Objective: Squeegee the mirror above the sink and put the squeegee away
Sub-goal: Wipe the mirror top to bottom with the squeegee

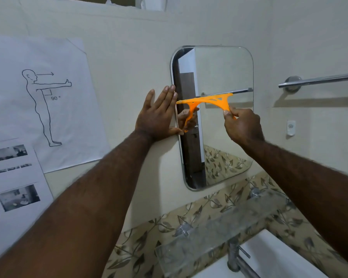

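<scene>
Squeegee (208, 101) is pinched by its handle in the right hand (242, 125), blade laid crosswise against the mirror (225, 73) at mid-height, while the open, empty left hand (157, 115) is pressed flat beside the mirror's left edge.

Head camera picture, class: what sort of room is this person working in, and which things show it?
Most likely a bathroom: a wall mirror hangs above a sink with a tap, and a metal towel rail is fixed to the wall beside it.
</scene>
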